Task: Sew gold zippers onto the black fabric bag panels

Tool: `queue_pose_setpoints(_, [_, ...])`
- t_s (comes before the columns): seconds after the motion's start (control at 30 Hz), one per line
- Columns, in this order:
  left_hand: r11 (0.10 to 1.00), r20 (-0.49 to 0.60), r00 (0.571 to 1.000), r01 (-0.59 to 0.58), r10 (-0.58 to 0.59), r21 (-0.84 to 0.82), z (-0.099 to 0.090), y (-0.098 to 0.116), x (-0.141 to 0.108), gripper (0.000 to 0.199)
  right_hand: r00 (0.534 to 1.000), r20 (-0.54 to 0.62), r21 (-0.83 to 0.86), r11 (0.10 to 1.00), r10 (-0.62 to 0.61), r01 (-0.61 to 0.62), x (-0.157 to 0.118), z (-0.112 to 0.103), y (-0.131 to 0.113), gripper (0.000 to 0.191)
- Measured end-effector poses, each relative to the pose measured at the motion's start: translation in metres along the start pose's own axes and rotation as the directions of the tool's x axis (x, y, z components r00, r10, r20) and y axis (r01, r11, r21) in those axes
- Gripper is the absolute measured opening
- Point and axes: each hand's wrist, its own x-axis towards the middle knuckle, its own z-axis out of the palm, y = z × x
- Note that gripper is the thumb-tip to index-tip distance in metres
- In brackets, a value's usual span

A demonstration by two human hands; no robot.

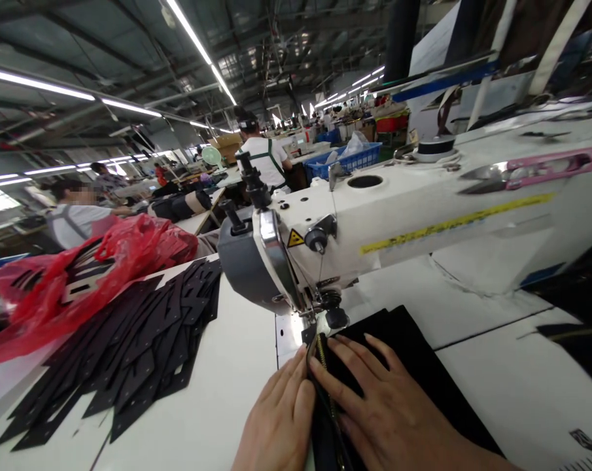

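Note:
A black fabric piece (398, 333) with a brass-toothed zipper (322, 350) lies under the sewing machine's presser foot (311, 332). My left hand (280, 412) is at the left edge of the piece, its fingers pressed together and the thumb against that edge, closed on it. My right hand (384, 392) lies flat with fingers spread on the black fabric, the index finger beside the zipper. Both sets of fingertips are just in front of the foot. The needle tip is too small to make out.
Left of the machine head (246, 261) lies a pile of black strips (163, 333) with small holes. A red plastic bag (104, 255) holding more pieces sits behind it. Pink-handled snips (531, 170) rest on the machine arm. Co-workers sit at benches beyond, near a blue crate (349, 162).

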Motion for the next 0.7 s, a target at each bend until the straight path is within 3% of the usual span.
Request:
queue_pose_setpoints(0.27, [0.999, -0.019, 0.999, 0.035, -0.035, 0.013, 0.001, 0.005, 0.007, 0.039, 1.0, -0.014, -0.006, 1.0, 0.002, -0.002, -0.003, 0.002, 0.0, 0.067])
queue_pose_setpoints(0.47, [0.996, 0.018, 0.997, 0.075, -0.074, -0.055, -0.004, 0.007, 0.01, 0.038, 0.987, -0.075, -0.159, 0.979, -0.141, 0.128, -0.005, 0.002, 0.005, 0.057])
queue_pose_setpoints(0.7, [0.989, -0.147, 0.984, 0.083, -0.1, -0.12, 0.009, 0.006, 0.005, 0.033, 0.956, -0.13, -0.263, 0.939, -0.262, 0.221, -0.008, 0.012, 0.017, 0.062])
